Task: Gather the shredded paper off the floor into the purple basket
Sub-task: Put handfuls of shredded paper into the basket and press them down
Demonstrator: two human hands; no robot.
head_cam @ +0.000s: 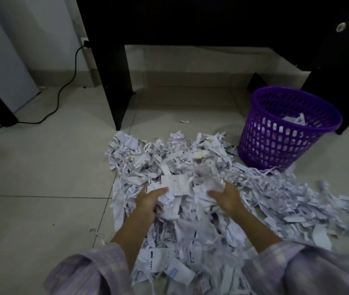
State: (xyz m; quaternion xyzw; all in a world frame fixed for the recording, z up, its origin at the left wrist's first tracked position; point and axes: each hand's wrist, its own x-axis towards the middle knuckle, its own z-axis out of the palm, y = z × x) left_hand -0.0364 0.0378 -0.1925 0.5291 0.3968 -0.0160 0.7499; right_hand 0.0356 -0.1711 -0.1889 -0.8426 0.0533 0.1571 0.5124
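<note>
From the head camera, a big heap of shredded paper (190, 199) covers the tiled floor (41, 167) right in front of the person, spreading out to the right in a loose fan. Both hands are buried in the middle of it: the left hand (148, 199) has its fingers curled around a clump of strips, thumb on top, and the right hand (226, 196) grips another clump from the other side, so the two hold a bunch between them, its top a little blurred. Checked lilac sleeves (88, 271) show at the bottom edge. The purple basket (284, 133) stands upright on the floor at the far right edge of the heap, touching the outermost strips, with a few scraps already inside. One stray scrap (185, 121) lies alone beyond the pile. Behind is a dark desk (114, 71), and off to the left a black cable (62, 90) runs across the tiles from a wall socket.
</note>
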